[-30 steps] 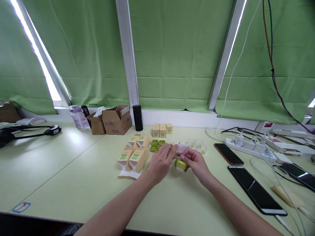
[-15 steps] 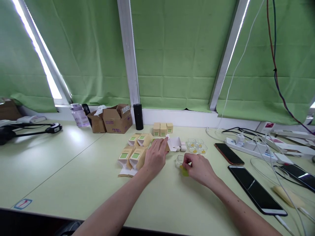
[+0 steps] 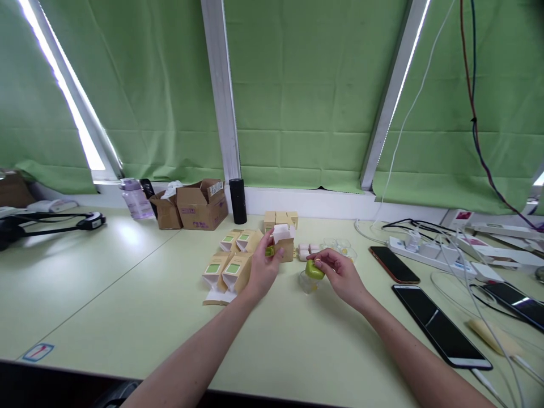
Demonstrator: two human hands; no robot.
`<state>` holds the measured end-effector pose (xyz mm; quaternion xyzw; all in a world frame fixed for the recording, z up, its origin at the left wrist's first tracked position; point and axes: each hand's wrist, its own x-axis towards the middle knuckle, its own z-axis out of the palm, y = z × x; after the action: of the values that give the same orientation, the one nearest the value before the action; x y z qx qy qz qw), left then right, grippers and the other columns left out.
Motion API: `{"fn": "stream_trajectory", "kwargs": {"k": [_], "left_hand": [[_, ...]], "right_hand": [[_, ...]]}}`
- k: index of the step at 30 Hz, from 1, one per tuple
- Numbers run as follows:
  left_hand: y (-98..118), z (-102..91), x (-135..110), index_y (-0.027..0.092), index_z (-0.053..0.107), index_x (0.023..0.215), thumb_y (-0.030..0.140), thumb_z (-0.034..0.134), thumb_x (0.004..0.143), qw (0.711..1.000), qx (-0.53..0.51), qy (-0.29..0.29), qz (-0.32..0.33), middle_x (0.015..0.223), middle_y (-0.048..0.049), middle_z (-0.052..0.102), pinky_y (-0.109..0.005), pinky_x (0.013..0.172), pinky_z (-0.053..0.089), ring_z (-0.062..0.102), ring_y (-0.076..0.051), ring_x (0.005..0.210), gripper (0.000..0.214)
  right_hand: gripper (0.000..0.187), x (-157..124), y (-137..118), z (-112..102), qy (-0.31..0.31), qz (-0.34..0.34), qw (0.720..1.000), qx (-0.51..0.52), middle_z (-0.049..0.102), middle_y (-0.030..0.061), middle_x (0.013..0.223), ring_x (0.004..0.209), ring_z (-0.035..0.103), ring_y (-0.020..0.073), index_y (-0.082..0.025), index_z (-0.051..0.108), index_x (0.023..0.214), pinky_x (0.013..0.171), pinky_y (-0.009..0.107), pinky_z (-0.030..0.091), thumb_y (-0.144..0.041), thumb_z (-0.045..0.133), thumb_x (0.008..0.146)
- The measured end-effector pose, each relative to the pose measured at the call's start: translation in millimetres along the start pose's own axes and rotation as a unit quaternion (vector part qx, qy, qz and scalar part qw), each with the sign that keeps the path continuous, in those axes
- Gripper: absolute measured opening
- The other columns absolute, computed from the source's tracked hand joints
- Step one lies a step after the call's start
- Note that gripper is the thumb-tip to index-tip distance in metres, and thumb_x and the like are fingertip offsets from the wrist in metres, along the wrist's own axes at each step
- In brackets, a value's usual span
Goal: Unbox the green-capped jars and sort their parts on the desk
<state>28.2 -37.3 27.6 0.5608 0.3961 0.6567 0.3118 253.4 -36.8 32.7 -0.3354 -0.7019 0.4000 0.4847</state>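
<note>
My left hand (image 3: 264,265) is closed around a small kraft-paper box (image 3: 287,250), held upright with its white inner flaps open at the top. A bit of green shows between the fingers; I cannot tell what it is. Pinched in my right hand (image 3: 338,272) is a small, rounded green object (image 3: 314,270), just above a clear plastic tray (image 3: 309,283) on the table. Several open kraft boxes (image 3: 237,271) with green labels lie left of my left hand. Beyond my hands are small pale pink-and-white pieces (image 3: 304,252) and another clear tray (image 3: 340,245), partly hidden by my right hand.
Closed kraft boxes (image 3: 280,217) stand at the back near a black cylinder (image 3: 238,202) and a cardboard carton (image 3: 202,205). Along the right lie two phones (image 3: 393,264), a power strip (image 3: 425,258) and loose cables. A purple bottle (image 3: 136,199) stands at the back left.
My right hand has raised the green object from low at the clear tray to above it. The box in my left hand has turned upright and shifted slightly left.
</note>
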Motion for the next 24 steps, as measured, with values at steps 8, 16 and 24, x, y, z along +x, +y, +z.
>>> {"fn": "stream_trajectory", "kwargs": {"k": [8,16,24], "left_hand": [[-9.8,-1.1,4.6,0.023,0.064,0.125,0.034,0.083,0.079,0.952,-0.263,0.009,-0.158,0.121,-0.0056,0.072,-0.028,0.085,0.057,0.068,-0.022,0.110,0.050],[-5.8,-1.2,4.9,0.019,0.067,0.118,0.027,0.071,0.090,0.916,-0.346,-0.033,-0.198,0.120,-0.0081,0.075,-0.043,0.094,0.061,0.072,-0.024,0.106,0.030],[-9.5,-3.0,2.5,0.017,0.063,0.125,0.033,0.064,0.095,0.916,-0.333,-0.074,-0.211,0.130,-0.0149,0.071,-0.054,0.094,0.061,0.070,-0.032,0.116,0.034]], "right_hand": [[0.024,7.3,18.1,1.7,-0.036,-0.013,0.999,-0.039,0.078,0.0069,0.113,0.104,0.070,0.0234,-0.025,0.068,0.098,0.092,0.037,0.051,-0.047,0.058,0.099],[0.025,6.4,22.3,-3.3,-0.091,-0.032,0.988,-0.119,0.078,0.0060,0.116,0.104,0.070,0.0234,-0.026,0.070,0.103,0.092,0.036,0.049,-0.042,0.051,0.103],[0.024,0.3,20.1,1.6,-0.107,-0.016,0.983,-0.147,0.077,0.0072,0.111,0.099,0.070,0.0245,-0.024,0.068,0.099,0.084,0.036,0.051,-0.040,0.050,0.101]]}}
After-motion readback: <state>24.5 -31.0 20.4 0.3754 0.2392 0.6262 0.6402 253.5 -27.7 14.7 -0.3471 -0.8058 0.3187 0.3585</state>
